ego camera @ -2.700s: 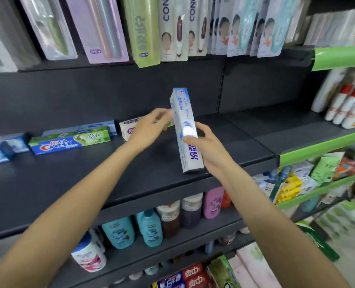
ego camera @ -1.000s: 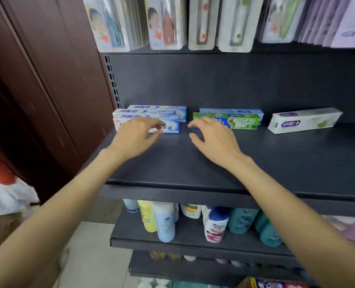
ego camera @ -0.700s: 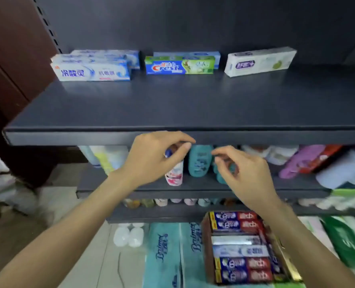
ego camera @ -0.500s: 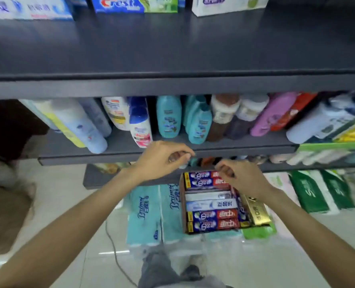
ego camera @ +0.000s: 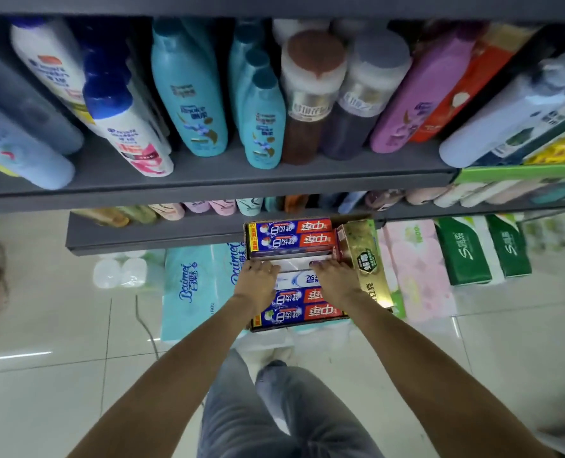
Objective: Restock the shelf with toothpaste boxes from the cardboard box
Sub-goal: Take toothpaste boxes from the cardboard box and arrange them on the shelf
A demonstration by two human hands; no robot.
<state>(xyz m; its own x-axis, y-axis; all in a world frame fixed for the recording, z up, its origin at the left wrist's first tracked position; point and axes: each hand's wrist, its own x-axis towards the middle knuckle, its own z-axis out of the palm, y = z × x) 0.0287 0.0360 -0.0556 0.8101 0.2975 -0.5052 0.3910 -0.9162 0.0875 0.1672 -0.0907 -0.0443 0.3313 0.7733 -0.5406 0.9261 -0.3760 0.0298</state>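
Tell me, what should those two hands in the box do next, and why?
Probably close both hands round the pale box and lift it out: they rest at its two ends in the cardboard box, gripping nothing clearly yet.

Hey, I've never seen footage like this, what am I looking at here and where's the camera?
No machine here: a person wears a wide-angle camera on the head, so the single picture looks down along both bare arms. The left hand and the right hand reach into an open cardboard box that sits low down, on packs of tissue by the tiled floor. The box is packed with toothpaste boxes: blue-and-red ones and a pale white-and-blue one between the hands. Both hands rest on that pale layer; whether the fingers already grip a box is hard to tell. Above, a dark shelf carries shampoo bottles. The person's grey trousers show at the bottom.
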